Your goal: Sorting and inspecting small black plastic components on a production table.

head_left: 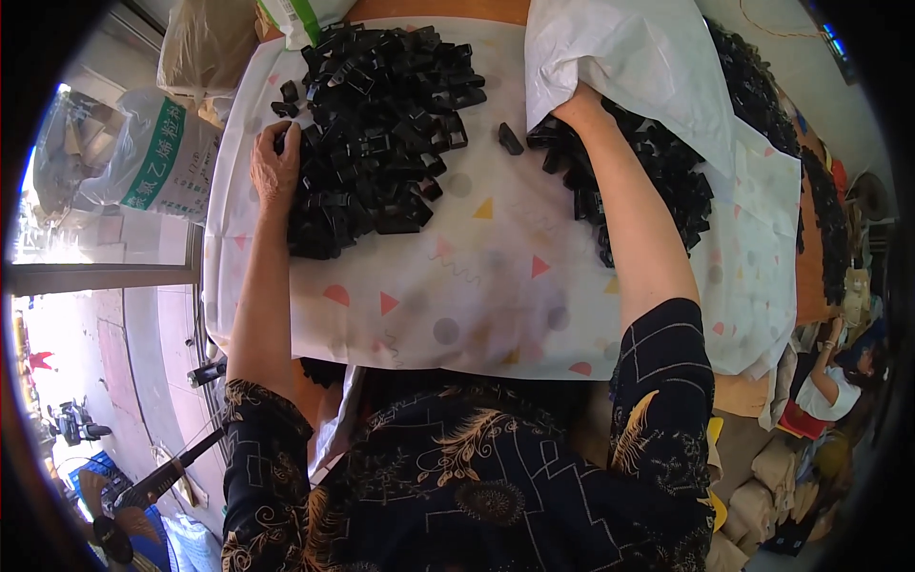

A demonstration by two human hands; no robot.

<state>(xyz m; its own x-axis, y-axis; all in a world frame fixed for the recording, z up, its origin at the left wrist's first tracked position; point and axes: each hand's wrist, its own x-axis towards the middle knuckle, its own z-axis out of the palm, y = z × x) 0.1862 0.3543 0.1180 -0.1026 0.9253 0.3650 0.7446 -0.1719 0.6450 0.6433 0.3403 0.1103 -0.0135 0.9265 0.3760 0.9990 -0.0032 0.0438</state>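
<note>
At the left edge of a large heap of small black plastic parts [367, 133], my left hand [274, 164] has its fingers curled round one black plastic part [279, 142]. Two or three loose black pieces [286, 98] lie just beyond it. My right hand [580, 103] reaches into the mouth of a white plastic bag [629, 57], and its fingers are hidden there. Under the bag and my right forearm spreads a second heap of black parts [658, 162]. A single black part [510, 139] lies alone between the two heaps.
A white patterned cloth [477, 286] covers the table. Stuffed clear and printed sacks [143, 153] stand at the left, beside a window frame. More black pieces [824, 229] line a brown surface at the right. Another person [829, 386] sits at the far right. A fan [112, 534] is at lower left.
</note>
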